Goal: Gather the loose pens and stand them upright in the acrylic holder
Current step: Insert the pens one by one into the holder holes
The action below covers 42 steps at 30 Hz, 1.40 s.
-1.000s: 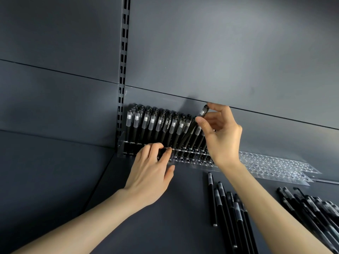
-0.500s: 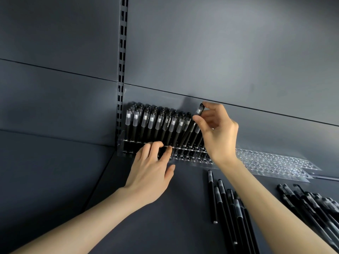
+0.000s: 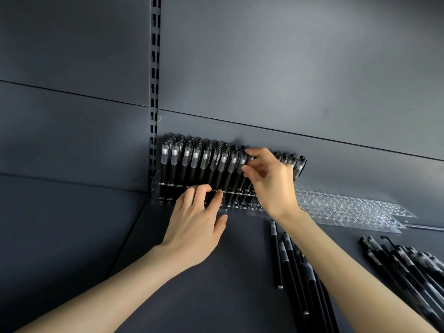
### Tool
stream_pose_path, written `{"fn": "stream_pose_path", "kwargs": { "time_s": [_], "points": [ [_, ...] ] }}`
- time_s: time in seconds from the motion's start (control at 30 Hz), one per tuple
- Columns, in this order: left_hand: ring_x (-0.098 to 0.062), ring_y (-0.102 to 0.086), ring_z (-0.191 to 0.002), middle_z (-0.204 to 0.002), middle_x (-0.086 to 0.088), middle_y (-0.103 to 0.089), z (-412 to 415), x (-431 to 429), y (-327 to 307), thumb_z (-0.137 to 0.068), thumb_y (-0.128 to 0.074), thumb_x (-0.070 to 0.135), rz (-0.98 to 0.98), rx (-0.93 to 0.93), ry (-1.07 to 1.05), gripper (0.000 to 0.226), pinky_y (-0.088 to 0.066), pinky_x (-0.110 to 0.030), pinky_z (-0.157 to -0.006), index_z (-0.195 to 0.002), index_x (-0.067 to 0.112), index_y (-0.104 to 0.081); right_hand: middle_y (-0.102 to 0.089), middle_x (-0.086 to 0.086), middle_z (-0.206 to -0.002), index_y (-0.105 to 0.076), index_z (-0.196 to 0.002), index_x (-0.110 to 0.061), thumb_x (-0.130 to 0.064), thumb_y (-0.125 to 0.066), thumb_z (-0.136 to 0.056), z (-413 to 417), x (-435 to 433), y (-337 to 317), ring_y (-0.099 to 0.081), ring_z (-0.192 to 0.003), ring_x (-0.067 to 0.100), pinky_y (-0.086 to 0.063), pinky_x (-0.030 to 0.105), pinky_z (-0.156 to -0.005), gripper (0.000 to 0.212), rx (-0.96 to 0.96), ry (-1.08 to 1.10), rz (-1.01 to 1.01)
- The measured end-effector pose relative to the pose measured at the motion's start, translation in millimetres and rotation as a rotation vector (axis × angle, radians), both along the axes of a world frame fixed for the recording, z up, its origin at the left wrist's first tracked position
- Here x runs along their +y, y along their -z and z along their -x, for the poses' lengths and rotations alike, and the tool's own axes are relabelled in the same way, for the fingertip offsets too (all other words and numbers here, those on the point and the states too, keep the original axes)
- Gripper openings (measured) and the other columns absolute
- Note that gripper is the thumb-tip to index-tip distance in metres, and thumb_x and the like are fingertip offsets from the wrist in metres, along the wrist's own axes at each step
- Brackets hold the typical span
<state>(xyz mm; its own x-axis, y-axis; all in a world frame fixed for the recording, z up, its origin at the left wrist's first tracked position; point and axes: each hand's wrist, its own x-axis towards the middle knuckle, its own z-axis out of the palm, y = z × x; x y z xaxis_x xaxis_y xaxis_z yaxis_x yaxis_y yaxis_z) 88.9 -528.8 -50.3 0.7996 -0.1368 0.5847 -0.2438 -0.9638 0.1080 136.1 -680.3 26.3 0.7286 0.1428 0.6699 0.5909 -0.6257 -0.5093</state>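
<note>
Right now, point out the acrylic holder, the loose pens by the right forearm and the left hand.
acrylic holder (image 3: pixel 348 207): head view, empty holed section.
loose pens (image 3: pixel 276 255): head view, leftmost pen's barrel.
left hand (image 3: pixel 194 222): head view, back of hand.

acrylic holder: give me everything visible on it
The acrylic holder is a long, clear rack with rows of round holes, apparently in two stacked tiers. It sits on the dark shelf against the back panel, its left end by the slotted upright. Its left stretch is packed with black standing pens, leaning slightly; its right stretch shows empty holes. The left hand rests fingers on its front edge. The right hand pinches the top of a pen seated in it.
</note>
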Motion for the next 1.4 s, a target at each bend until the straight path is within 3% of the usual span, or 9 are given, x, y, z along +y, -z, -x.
{"fn": "stream_pose_path", "kwargs": {
  "time_s": [0.13, 0.3, 0.47, 0.7, 0.83, 0.97, 1.1, 1.27, 1.4],
  "points": [
    [-0.026, -0.056, -0.099, -0.109, -0.008, -0.056, 1.5, -0.1, -1.5, -0.086, -0.034, 0.043, -0.007, 0.024, -0.003, 0.055, -0.051, -0.040, -0.083, -0.117, 0.009, -0.064, -0.065, -0.009, -0.076, -0.063, -0.114, -0.015, -0.009, -0.064, -0.089, 0.5, -2.1, 1.6, -0.065, -0.075, 0.014, -0.052, 0.030, -0.078, 0.026, -0.021, 0.008, 0.001],
    [-0.028, -0.059, -0.097, -0.107, -0.009, -0.058, 4.5, -2.0, -5.6, -0.085, -0.035, 0.042, -0.023, 0.067, -0.018, 0.053, -0.050, -0.042, -0.083, -0.110, 0.009, -0.067, -0.065, -0.009, -0.079, -0.062, -0.117, -0.017, -0.010, -0.065, -0.088, 2.5, -7.0, 1.6, -0.060, -0.068, 0.004, -0.049, 0.013, -0.071, 0.030, -0.029, 0.009, 0.007],
    [-0.025, -0.060, -0.087, -0.097, -0.005, -0.059, 12.1, -7.3, -16.5, -0.084, -0.036, 0.043, 0.010, 0.106, 0.030, 0.045, -0.051, -0.041, -0.074, -0.093, 0.012, -0.069, -0.064, -0.012, -0.076, -0.065, -0.106, -0.017, -0.017, -0.061, -0.091, 14.1, -22.8, 6.2, -0.059, -0.070, -0.002, -0.046, 0.008, -0.067, 0.016, 0.030, 0.029, -0.013],
    [-0.012, -0.040, -0.115, -0.124, 0.010, -0.045, 44.7, -51.2, -14.8, -0.095, -0.033, 0.054, 0.058, 0.340, 0.236, 0.046, -0.031, -0.028, -0.098, -0.128, 0.025, -0.045, -0.065, -0.013, -0.079, -0.070, -0.092, -0.014, -0.017, -0.062, -0.090, 33.9, -72.2, 18.3, -0.059, -0.076, -0.009, -0.040, 0.001, -0.068, 0.009, 0.199, 0.042, 0.087],
    [-0.012, -0.040, -0.114, -0.121, 0.009, -0.046, 64.0, -80.3, -14.9, -0.090, -0.029, 0.064, 0.039, 0.399, 0.232, 0.056, -0.034, -0.029, -0.098, -0.124, 0.023, -0.045, -0.069, -0.008, -0.092, -0.069, -0.098, -0.017, -0.022, -0.063, -0.090, 46.4, -100.0, 26.7, -0.062, -0.089, 0.002, -0.044, 0.007, -0.080, 0.011, 0.359, -0.013, 0.235],
    [-0.012, -0.041, -0.112, -0.119, 0.011, -0.046, 83.0, -106.1, -15.3, -0.068, -0.005, 0.077, 0.013, 0.387, 0.140, 0.085, -0.036, -0.028, -0.096, -0.123, 0.024, -0.041, -0.063, -0.011, -0.113, -0.064, -0.113, -0.023, -0.032, -0.062, -0.089, 58.4, -127.7, 29.7, -0.057, -0.105, 0.007, -0.043, 0.021, -0.093, 0.025, 0.489, -0.083, 0.426],
    [-0.016, -0.037, -0.120, -0.127, 0.004, -0.042, 83.7, -124.6, -17.8, -0.082, -0.034, 0.072, 0.068, 0.467, 0.035, 0.075, -0.034, -0.029, -0.100, -0.133, 0.017, -0.034, -0.056, -0.012, -0.117, -0.055, -0.126, -0.024, -0.035, -0.056, -0.093, 67.1, -144.9, 34.5, -0.052, -0.093, 0.002, -0.034, 0.002, -0.076, 0.035, 0.518, -0.186, 0.542],
    [-0.019, -0.044, -0.121, -0.131, -0.003, -0.043, 81.6, -134.9, -20.4, -0.088, -0.052, 0.053, 0.304, 0.550, -0.042, 0.063, -0.039, -0.032, -0.099, -0.134, 0.012, -0.036, -0.046, -0.005, -0.141, -0.041, -0.140, -0.023, -0.039, -0.048, -0.095, 69.8, -145.5, 51.3, -0.038, -0.128, 0.022, -0.030, 0.028, -0.106, 0.048, 0.472, -0.220, 0.593],
    [-0.024, -0.055, -0.110, -0.117, -0.004, -0.055, 79.2, -135.5, -30.2, -0.087, -0.059, 0.049, 0.364, 0.631, -0.102, 0.053, -0.046, -0.036, -0.091, -0.123, 0.011, -0.049, -0.038, -0.004, -0.147, -0.032, -0.145, -0.023, -0.041, -0.042, -0.097, 74.8, -145.2, 56.1, -0.026, -0.134, 0.023, -0.025, 0.037, -0.111, 0.052, 0.476, -0.201, 0.601]
  ]
}}
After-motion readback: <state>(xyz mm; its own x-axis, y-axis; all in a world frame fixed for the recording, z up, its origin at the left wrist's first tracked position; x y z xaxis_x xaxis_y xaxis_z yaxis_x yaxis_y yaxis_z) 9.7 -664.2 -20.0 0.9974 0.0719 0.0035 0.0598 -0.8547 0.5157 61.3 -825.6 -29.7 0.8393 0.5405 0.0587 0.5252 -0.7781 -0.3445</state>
